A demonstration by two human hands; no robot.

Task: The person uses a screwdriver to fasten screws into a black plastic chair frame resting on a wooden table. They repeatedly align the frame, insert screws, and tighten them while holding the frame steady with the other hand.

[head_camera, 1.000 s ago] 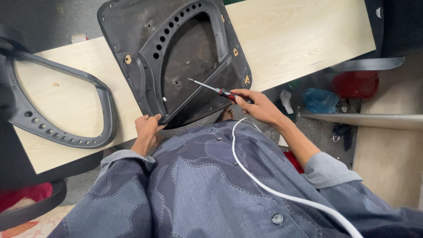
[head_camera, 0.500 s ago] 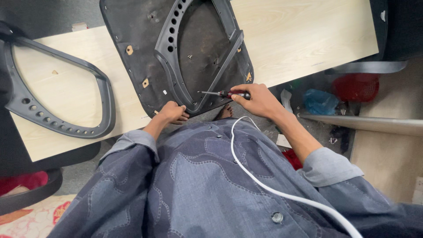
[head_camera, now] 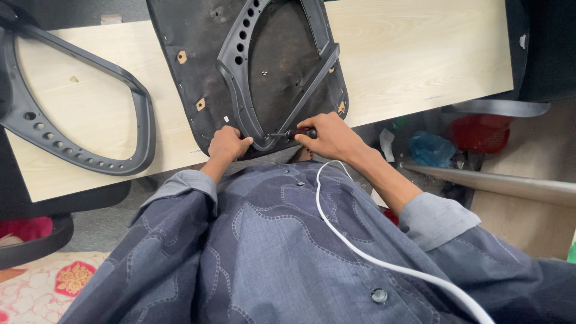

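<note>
Right hand (head_camera: 332, 137): closed on screwdriver (head_camera: 292, 134), tip at frame (head_camera: 243, 90). Left hand (head_camera: 228, 143): gripping seat panel (head_camera: 180, 90) edge. Frame seated; fastening seems unfinished.

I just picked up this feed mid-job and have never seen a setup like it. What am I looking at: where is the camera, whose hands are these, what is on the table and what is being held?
There is no machine here: a person works with two bare hands, and the single camera sits on their head, looking down past their blue-grey shirt. A pale wooden table carries a dark chair seat panel lying with its underside up, with a grey plastic frame on it. A second grey frame lies to the left. The left hand grips the near edge of the panel. The right hand holds a screwdriver, its tip at the frame's near corner. A white cable runs across the shirt.
</note>
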